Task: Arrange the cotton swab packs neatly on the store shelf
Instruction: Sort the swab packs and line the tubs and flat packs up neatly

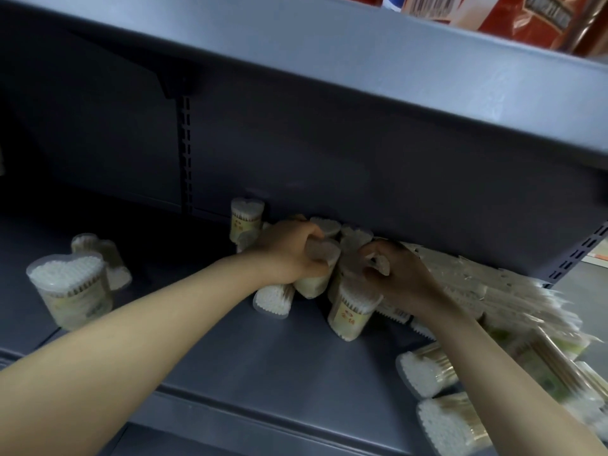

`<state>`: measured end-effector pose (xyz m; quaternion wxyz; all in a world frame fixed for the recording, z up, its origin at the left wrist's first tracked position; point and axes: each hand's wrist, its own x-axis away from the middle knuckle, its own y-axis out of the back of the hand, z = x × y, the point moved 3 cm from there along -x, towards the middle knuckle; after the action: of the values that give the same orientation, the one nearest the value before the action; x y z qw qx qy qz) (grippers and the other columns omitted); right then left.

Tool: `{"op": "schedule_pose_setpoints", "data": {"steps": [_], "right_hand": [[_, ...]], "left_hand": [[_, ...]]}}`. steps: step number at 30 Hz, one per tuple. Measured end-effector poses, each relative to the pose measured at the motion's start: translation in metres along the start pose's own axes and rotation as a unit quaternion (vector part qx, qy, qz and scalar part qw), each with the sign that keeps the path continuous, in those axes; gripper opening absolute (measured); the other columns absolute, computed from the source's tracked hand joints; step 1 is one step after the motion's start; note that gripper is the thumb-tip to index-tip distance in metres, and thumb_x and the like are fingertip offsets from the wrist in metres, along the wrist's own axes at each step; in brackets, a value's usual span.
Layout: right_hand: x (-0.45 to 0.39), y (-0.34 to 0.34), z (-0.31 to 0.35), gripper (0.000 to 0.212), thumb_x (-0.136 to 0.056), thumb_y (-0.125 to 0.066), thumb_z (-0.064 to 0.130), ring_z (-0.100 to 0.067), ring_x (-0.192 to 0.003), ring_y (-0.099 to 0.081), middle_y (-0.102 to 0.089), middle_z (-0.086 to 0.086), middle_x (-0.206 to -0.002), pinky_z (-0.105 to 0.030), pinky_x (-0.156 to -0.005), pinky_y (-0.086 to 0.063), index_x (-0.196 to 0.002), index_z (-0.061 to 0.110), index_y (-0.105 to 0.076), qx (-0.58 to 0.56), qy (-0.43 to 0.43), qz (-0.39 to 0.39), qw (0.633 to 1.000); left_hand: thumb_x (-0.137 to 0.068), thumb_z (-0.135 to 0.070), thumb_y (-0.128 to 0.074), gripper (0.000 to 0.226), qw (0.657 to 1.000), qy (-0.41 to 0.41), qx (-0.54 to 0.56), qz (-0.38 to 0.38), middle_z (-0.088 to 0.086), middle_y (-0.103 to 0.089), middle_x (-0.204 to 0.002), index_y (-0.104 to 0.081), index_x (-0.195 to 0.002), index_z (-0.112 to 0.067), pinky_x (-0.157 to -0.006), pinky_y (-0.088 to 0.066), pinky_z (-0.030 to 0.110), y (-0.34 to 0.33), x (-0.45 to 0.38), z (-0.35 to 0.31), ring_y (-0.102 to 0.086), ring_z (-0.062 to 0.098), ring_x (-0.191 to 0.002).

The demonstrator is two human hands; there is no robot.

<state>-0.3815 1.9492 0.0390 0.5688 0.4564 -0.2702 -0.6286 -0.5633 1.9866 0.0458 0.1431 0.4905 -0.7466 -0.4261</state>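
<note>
Clear heart-shaped cotton swab packs lie scattered on a grey store shelf [210,363]. My left hand [289,255] grips the top of an upright pack [317,274] in the middle cluster. My right hand [394,274] closes on the lid of a neighbouring pack [352,307] that leans forward. One pack [246,218] stands upright against the back wall. Another pack [70,291] stands at the left, with a toppled one [105,255] behind it. A pack [273,301] lies on its side under my left wrist.
Flat bags of wooden sticks [513,307] are heaped at the right. Two swab packs [424,373] lie on their sides near the front right edge. The upper shelf [394,70] hangs low overhead, carrying red packages [493,18]. The shelf's left half holds only two packs.
</note>
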Motion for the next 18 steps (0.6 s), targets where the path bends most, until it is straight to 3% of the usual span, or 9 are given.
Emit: {"op": "schedule_pose_setpoints", "data": {"steps": [5, 9, 11, 14, 18], "right_hand": [[-0.006, -0.001, 0.001, 0.028, -0.083, -0.055, 0.004, -0.018, -0.104, -0.054, -0.058, -0.007, -0.116, -0.011, -0.069, -0.031, -0.110, 0.010, -0.061, 0.009, 0.003, -0.024, 1.000], [-0.007, -0.001, 0.006, 0.023, -0.086, -0.057, 0.011, -0.011, -0.096, -0.052, -0.057, 0.000, -0.105, -0.003, -0.065, -0.033, -0.109, 0.010, -0.062, -0.015, 0.012, -0.027, 0.999], [-0.010, -0.003, 0.008, 0.026, -0.089, -0.056, 0.016, -0.015, -0.103, -0.054, -0.059, -0.001, -0.110, -0.009, -0.068, -0.033, -0.114, 0.011, -0.060, -0.003, 0.013, -0.014, 1.000], [-0.016, -0.010, 0.005, 0.030, -0.093, -0.051, 0.022, -0.022, -0.114, -0.053, -0.059, -0.007, -0.122, -0.025, -0.088, -0.038, -0.118, 0.008, -0.058, 0.028, 0.005, 0.007, 1.000], [-0.017, -0.019, -0.001, 0.032, -0.096, -0.046, 0.032, -0.024, -0.112, -0.054, -0.060, -0.009, -0.122, -0.024, -0.083, -0.038, -0.119, 0.012, -0.058, 0.054, -0.019, 0.020, 0.998]], "left_hand": [[-0.078, -0.026, -0.069, 0.050, 1.000, 0.004, 0.005, -0.016, 0.003, -0.050, -0.122, -0.053, -0.123, -0.014, -0.081, -0.040, 0.022, -0.011, -0.008, 0.005, -0.051, 0.016, -0.108], [-0.079, -0.024, -0.068, 0.045, 1.000, 0.006, -0.017, 0.003, 0.002, -0.049, -0.118, -0.054, -0.121, -0.014, -0.083, -0.040, 0.022, -0.016, -0.010, 0.012, -0.052, 0.018, -0.108], [-0.081, -0.027, -0.066, 0.040, 0.999, 0.005, -0.040, -0.003, 0.001, -0.048, -0.112, -0.055, -0.117, -0.016, -0.078, -0.036, 0.021, -0.019, -0.012, 0.015, -0.052, 0.020, -0.107], [-0.083, -0.031, -0.064, 0.040, 0.998, 0.013, -0.056, -0.017, 0.003, -0.049, -0.120, -0.056, -0.120, -0.017, -0.086, -0.040, 0.026, -0.021, -0.015, 0.017, -0.052, 0.021, -0.108], [-0.089, -0.027, -0.056, 0.032, 0.996, -0.013, -0.085, -0.004, 0.003, -0.054, -0.127, -0.062, -0.117, -0.013, -0.091, -0.042, 0.034, -0.024, -0.017, 0.018, -0.052, 0.020, -0.113]]}}
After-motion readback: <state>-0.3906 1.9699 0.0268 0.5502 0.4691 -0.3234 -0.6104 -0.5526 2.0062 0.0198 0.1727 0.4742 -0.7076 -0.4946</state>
